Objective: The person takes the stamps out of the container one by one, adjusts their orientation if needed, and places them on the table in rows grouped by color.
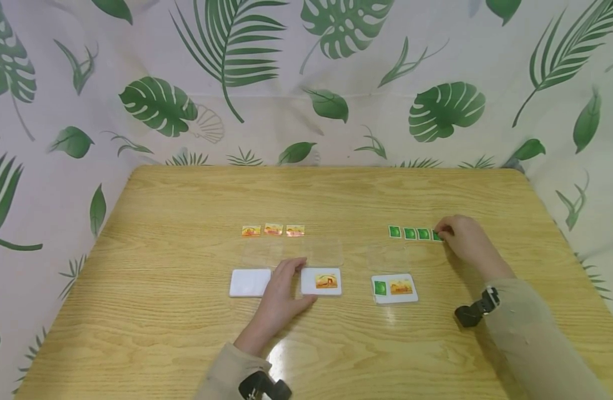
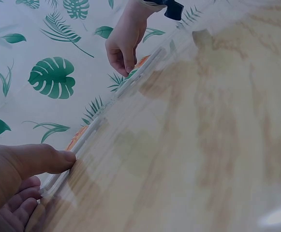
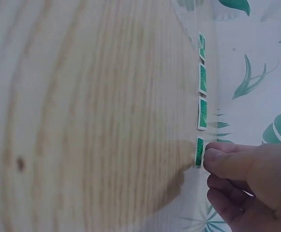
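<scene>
Right hand (image 1: 465,238) pinches the end green stamp (image 3: 199,152); a slip probably skews the row. Left hand (image 1: 281,294) lies flat, holding nothing.

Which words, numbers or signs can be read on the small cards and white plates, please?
None are readable.
Small green square cards: only a pale mark, too small.
Small orange picture cards: blurred picture, no letters.
White rectangular plates: no readable print.

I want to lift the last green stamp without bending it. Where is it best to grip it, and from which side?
Probably pinch the green stamp at its free outer edge, coming from the right, where the right hand already touches it. It lies flat; the other green stamps crowd its left side.
</scene>
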Available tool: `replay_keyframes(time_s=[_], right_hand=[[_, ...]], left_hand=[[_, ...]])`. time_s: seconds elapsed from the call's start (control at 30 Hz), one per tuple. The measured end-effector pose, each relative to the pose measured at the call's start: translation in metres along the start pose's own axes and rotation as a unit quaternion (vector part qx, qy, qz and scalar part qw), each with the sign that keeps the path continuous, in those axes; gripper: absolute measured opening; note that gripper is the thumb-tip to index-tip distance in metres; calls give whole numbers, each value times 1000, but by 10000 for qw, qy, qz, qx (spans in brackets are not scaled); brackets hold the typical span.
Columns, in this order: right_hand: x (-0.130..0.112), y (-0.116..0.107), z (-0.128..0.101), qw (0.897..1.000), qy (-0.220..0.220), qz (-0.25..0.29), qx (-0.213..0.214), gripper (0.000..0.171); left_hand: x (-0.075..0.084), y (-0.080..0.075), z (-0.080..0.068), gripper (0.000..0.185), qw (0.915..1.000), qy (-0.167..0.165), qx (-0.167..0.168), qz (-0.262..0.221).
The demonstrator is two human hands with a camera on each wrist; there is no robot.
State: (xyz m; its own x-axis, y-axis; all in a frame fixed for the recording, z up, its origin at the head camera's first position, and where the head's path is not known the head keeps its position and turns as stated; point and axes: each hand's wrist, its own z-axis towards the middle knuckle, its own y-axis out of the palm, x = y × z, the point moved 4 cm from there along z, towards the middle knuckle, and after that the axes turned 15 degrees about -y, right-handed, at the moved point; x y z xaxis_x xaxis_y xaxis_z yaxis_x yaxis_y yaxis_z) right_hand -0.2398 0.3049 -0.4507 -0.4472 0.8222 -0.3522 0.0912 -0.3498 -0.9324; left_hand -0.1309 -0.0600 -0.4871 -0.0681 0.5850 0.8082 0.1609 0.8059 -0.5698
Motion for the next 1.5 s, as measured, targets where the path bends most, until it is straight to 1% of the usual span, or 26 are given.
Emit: replay_keyframes(time_s=[0.2, 0.33, 0.43, 0.5, 0.63, 0.77, 0.9, 0.97, 1.03, 1.13, 1.23, 1.37, 1.43, 1.5], right_hand=[[-3, -2, -1, 9998, -7, 5, 179, 10], [-12, -5, -1, 9986, -60, -21, 520, 13], [-24, -6, -1, 9967, -91, 60, 802, 19], [-35, -6, 1, 9956, -144, 153, 914, 23], [-59, -3, 5, 9930, -493, 250, 1040, 28], [-84, 3, 9, 9904, -794, 487, 1019, 32], [-106, 12, 12, 9888, -936, 904, 725, 35], [-116, 17, 12, 9877, -960, 1123, 510, 37], [-125, 21, 13, 9867, -969, 1263, 326, 39], [-136, 29, 14, 9838, -1115, 1387, 216, 40], [-146, 36, 15, 9796, -1465, 1343, 311, 38], [-161, 43, 15, 9712, -2050, 1064, 590, 29], [-166, 47, 15, 9681, -2221, 963, 647, 24], [-172, 52, 16, 9666, -2312, 922, 618, 22]], left_hand=[[0, 0, 0, 70, 10000, 4, 18, 87], [0, 0, 0, 70, 9999, 1, 17, 105], [-1, 0, 0, 70, 9999, -15, 15, 99], [-1, 1, 0, 70, 10000, -13, 11, 93], [0, 1, 0, 70, 10000, 15, -9, 71], [0, 2, 0, 70, 10000, 7, -20, 89], [1, 2, 0, 70, 9999, 57, 12, 121], [1, 2, 0, 70, 9999, 71, 26, 105], [1, 2, 0, 70, 9999, 77, 34, 81], [0, 2, 0, 70, 10000, 59, 35, 54], [0, 2, 0, 71, 10000, 53, 41, 69], [0, 2, 1, 71, 9999, 36, 39, 96], [0, 1, 1, 70, 9999, 28, 31, 106], [0, 0, 0, 70, 9999, 12, 30, 123]])
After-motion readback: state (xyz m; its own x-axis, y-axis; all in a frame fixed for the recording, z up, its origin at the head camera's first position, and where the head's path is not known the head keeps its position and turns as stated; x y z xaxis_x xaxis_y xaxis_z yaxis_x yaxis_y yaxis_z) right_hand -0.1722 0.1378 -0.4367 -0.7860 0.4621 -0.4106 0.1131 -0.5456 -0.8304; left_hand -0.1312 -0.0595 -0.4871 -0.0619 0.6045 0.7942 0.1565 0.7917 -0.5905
